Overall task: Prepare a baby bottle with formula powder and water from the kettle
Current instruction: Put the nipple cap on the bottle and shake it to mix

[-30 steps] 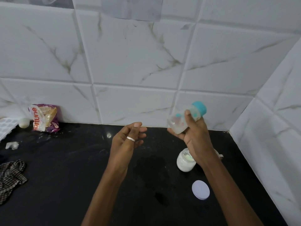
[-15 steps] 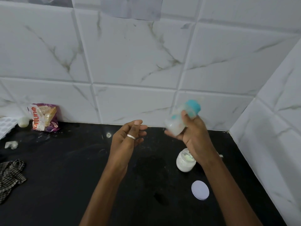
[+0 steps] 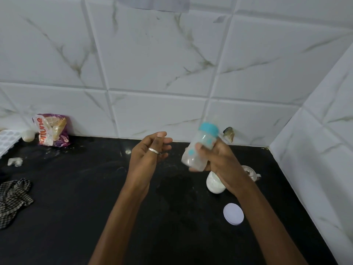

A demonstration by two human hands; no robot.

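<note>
My right hand (image 3: pixel 219 159) grips a clear baby bottle (image 3: pixel 199 148) with a teal collar, held above the black counter (image 3: pixel 95 207) and tilted with its top up and to the right. The bottle looks blurred. My left hand (image 3: pixel 150 152), wearing a ring, hovers just left of the bottle with fingers loosely curled, holding nothing. Below my right hand stands an open white jar of formula powder (image 3: pixel 214 185); its white lid (image 3: pixel 233 214) lies flat on the counter nearer to me. No kettle is in view.
A purple snack packet (image 3: pixel 52 131) leans on the tiled wall at the back left, beside a white tray (image 3: pixel 7 139) and a small white ball (image 3: pixel 28 135). A checked cloth (image 3: pixel 13 199) lies at the left edge. The tiled side wall (image 3: pixel 315 169) closes the right.
The bottle in my right hand has swung between tilted positions and is now more upright and lower. My left hand has stayed beside it.
</note>
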